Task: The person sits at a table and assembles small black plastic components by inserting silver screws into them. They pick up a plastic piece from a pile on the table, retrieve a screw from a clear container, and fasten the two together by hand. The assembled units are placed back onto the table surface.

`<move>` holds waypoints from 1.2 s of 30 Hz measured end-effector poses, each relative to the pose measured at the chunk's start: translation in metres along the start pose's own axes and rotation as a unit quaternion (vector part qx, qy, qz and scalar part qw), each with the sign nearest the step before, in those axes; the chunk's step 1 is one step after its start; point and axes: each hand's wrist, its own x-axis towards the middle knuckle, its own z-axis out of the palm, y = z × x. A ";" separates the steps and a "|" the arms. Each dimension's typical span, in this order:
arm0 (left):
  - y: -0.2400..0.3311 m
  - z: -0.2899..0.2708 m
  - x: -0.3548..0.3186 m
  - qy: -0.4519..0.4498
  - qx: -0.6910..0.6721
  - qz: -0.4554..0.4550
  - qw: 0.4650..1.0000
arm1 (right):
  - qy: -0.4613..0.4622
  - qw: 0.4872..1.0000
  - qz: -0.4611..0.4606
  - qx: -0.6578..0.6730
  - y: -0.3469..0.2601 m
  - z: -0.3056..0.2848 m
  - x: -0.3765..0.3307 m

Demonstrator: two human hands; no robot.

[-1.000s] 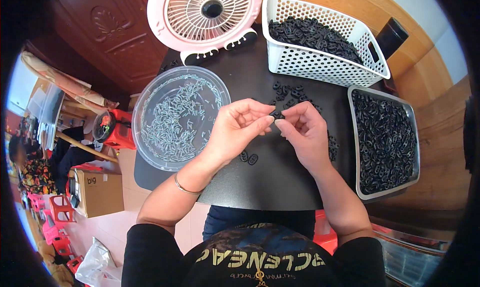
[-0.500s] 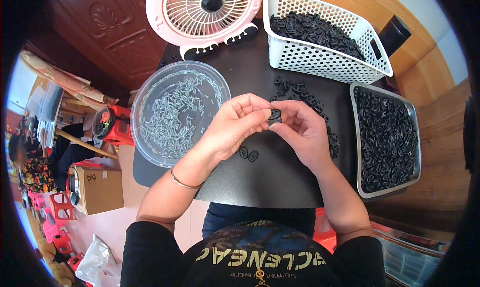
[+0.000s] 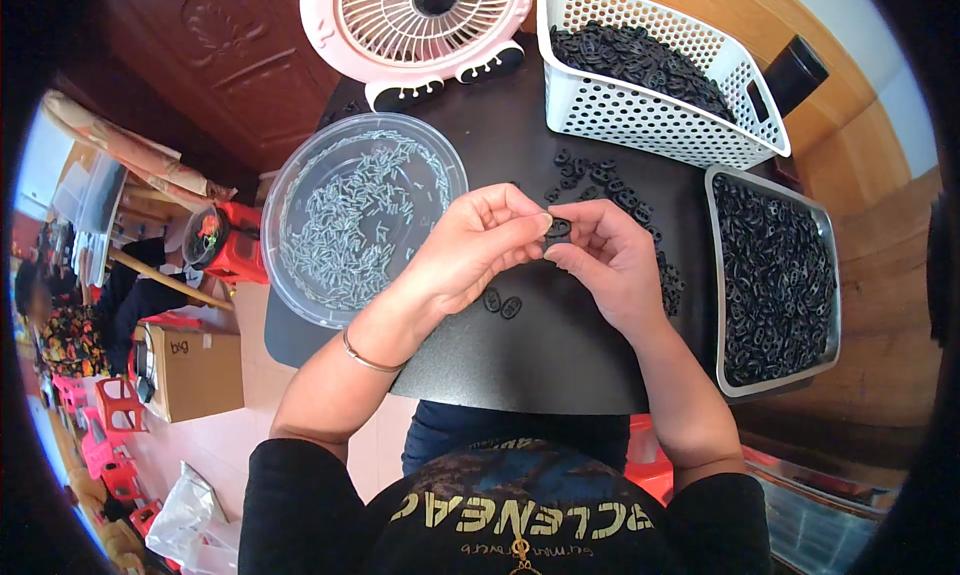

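Observation:
Between my two hands, above the dark table, is a small black oval plastic piece (image 3: 558,231) with holes. The thumb and fingertips of my left hand (image 3: 480,243) pinch its left side. On its other side my right hand (image 3: 612,260) grips it between thumb and forefinger. Whether a metal pin sits in the piece is too small to tell. Just below my hands two loose black oval pieces (image 3: 511,307) lie on the table. Left of my left hand stands a round clear tub (image 3: 452,165) of short silvery metal pins (image 3: 345,240).
A metal tray (image 3: 716,275) full of black pieces is at the right. Behind it stands a white perforated basket (image 3: 640,130) of similar pieces. More loose pieces (image 3: 625,197) trail across the table beyond my right hand. A pink fan (image 3: 330,45) stands at the back left.
The black piece has turned slightly between my fingertips, which stay close together. The whole view has shifted a little; both hands keep their grip.

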 end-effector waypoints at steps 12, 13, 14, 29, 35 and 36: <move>0.000 0.000 0.001 0.001 0.003 -0.002 1.000 | -0.006 1.000 -0.014 -0.005 0.002 -0.001 0.001; 0.000 0.000 0.001 0.001 0.002 -0.002 1.000 | -0.003 1.000 -0.017 -0.003 0.005 -0.001 0.001; 0.000 0.000 0.000 0.003 0.003 -0.003 1.000 | 0.001 1.000 -0.020 -0.002 0.006 0.000 0.001; 0.000 0.001 0.000 0.017 0.008 0.004 1.000 | 0.045 0.988 -0.106 -0.105 0.000 0.004 0.002; -0.003 0.000 0.001 0.004 0.030 0.016 0.999 | 0.066 0.978 -0.123 -0.154 0.003 0.005 0.001; -0.003 -0.001 0.001 -0.001 0.033 0.019 0.999 | 0.065 0.979 -0.123 -0.149 0.002 0.005 0.001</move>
